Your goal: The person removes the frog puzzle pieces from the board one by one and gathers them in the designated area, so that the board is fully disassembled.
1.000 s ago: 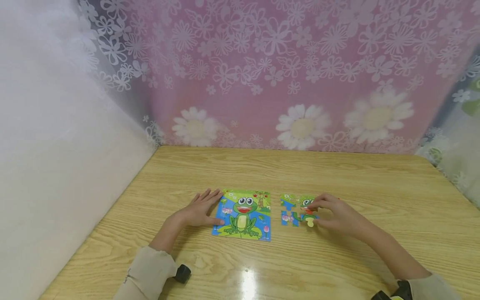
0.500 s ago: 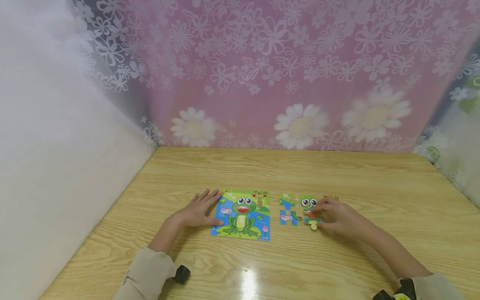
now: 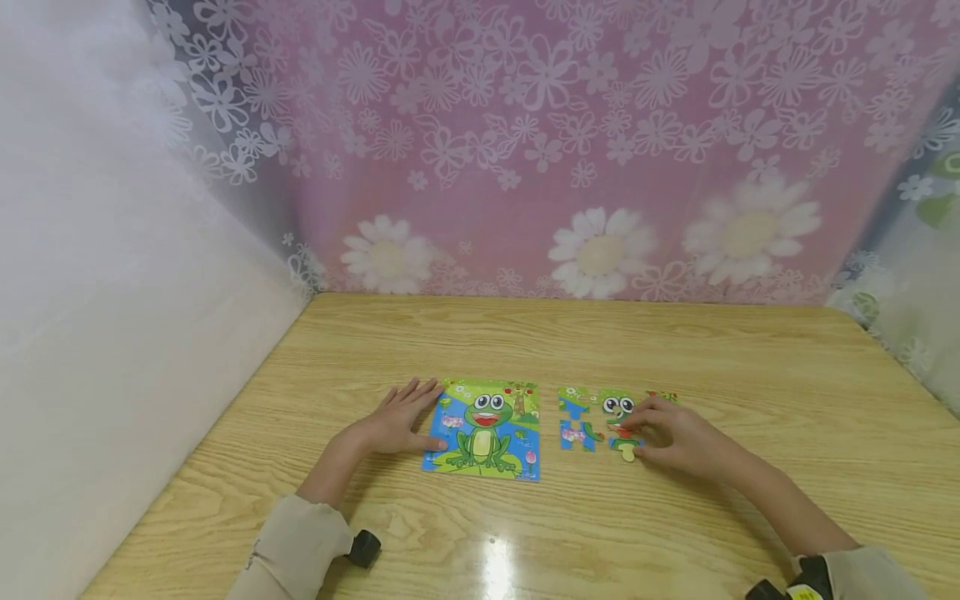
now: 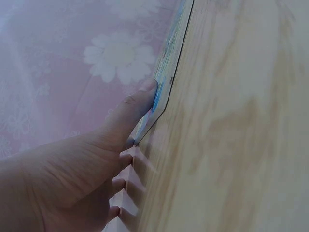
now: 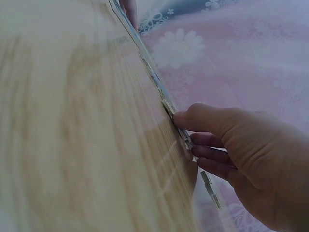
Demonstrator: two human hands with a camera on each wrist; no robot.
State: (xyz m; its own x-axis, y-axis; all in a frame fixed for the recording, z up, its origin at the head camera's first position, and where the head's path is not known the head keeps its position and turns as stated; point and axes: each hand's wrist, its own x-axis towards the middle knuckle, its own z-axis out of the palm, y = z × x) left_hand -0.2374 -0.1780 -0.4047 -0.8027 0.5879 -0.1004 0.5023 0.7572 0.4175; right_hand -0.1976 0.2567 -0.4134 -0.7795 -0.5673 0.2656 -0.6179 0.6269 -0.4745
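A finished frog picture puzzle board [image 3: 483, 429] lies flat on the table. My left hand [image 3: 397, 422] rests at its left edge with the fingers spread, the thumb over the board's lower left part. In the left wrist view the thumb [image 4: 140, 99] lies on the board's face near the edge. To the right, my right hand [image 3: 678, 437] pinches a frog-body puzzle piece [image 3: 626, 450] between thumb and fingers, low at the tabletop. Directly behind it lies the frog-eyes piece [image 3: 618, 404]. The right wrist view shows the thumb and fingertips [image 5: 179, 119] at a thin piece edge.
Left of the frog pieces lie a green and blue corner piece [image 3: 574, 402] and a pink-flower piece [image 3: 577, 436]. Another piece [image 3: 662, 396] shows partly behind my right hand. A floral curtain [image 3: 525, 167] borders the wooden table [image 3: 525, 333] at the back.
My right hand has shifted the frog-body piece slightly right and nearer me, uncovering more of the frog-eyes piece. In the last half second little has moved. My left hand stays in place.
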